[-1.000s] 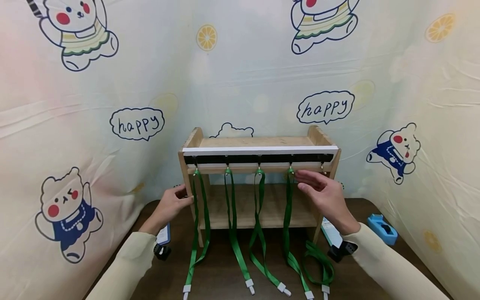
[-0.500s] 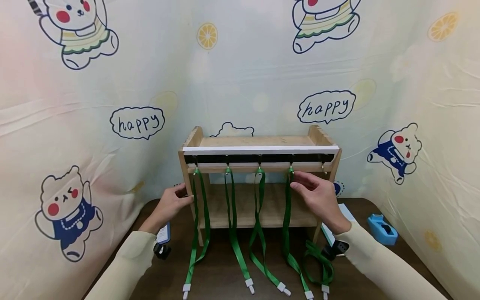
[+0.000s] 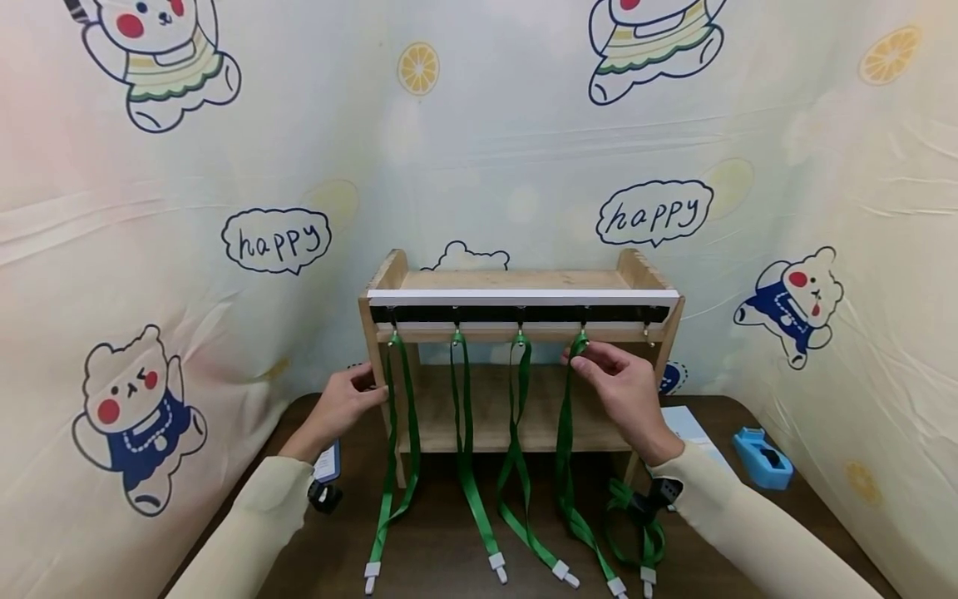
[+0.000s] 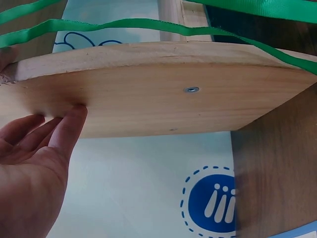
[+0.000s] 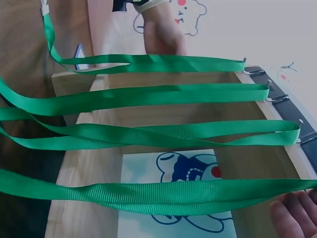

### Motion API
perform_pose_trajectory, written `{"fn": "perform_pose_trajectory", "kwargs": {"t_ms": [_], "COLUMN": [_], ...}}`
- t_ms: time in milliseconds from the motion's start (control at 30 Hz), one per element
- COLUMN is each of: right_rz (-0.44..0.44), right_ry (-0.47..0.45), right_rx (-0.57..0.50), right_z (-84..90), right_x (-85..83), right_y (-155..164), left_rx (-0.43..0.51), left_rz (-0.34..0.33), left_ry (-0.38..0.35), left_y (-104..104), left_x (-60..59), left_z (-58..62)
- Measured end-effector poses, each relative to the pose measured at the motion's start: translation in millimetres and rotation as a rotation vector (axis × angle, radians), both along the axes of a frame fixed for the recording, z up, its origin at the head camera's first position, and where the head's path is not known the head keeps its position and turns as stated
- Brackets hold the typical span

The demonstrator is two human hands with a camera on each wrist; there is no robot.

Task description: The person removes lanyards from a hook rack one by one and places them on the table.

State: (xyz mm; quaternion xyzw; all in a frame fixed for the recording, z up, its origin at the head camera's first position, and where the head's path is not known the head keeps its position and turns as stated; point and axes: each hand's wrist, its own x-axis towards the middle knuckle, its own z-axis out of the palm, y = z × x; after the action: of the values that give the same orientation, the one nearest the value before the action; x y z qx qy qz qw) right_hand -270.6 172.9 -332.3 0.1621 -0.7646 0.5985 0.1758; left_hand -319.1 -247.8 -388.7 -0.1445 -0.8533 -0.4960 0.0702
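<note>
A wooden shelf [image 3: 516,281] stands on the dark table, with a black hook bar [image 3: 516,314] along its front. Four green lanyards hang from the hooks. My right hand [image 3: 582,353] pinches the top of the fourth lanyard [image 3: 561,449] just under its hook; the same strap [image 5: 148,191] crosses the right wrist view. The rightmost hook [image 3: 648,333] is bare. A fifth lanyard [image 3: 636,532] lies coiled on the table by my right wrist. My left hand [image 3: 367,387] grips the shelf's left side panel [image 4: 163,99], thumb on the wood.
A blue plastic object [image 3: 763,456] sits at the table's right edge, with a white sheet [image 3: 684,424] beside the shelf. A badge holder [image 3: 327,464] lies by my left wrist. Cartoon-print cloth [image 3: 861,249] walls in the table at the back and both sides.
My right hand has moved left and its fingers have closed on the fourth lanyard's top. The strap's lower part has swung slightly left. The left hand has stayed put.
</note>
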Motion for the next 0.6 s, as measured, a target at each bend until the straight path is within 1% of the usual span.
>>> {"fn": "perform_pose_trajectory", "kwargs": {"t_ms": [100, 300, 433, 600], "right_rz": [0.017, 0.037, 0.034, 0.016], "right_ry": [-0.016, -0.031, -0.040, -0.029], "right_rx": [-0.029, -0.055, -0.053, -0.029], "right_z": [0.0, -0.5, -0.9, 0.0], "right_x": [-0.4, -2.2, -2.2, -1.7], "right_y": [-2.5, -5.7, -6.8, -8.3], "left_rx": [-0.001, 0.003, 0.003, 0.001], "left_rz": [0.007, 0.004, -0.003, -0.003], "left_ry": [-0.006, -0.005, -0.001, 0.002], "left_y": [-0.8, -0.9, -1.2, -1.6], "left_x": [-0.5, -2.3, -2.5, -2.0], "left_z": [0.1, -3.8, -4.7, -2.6]}}
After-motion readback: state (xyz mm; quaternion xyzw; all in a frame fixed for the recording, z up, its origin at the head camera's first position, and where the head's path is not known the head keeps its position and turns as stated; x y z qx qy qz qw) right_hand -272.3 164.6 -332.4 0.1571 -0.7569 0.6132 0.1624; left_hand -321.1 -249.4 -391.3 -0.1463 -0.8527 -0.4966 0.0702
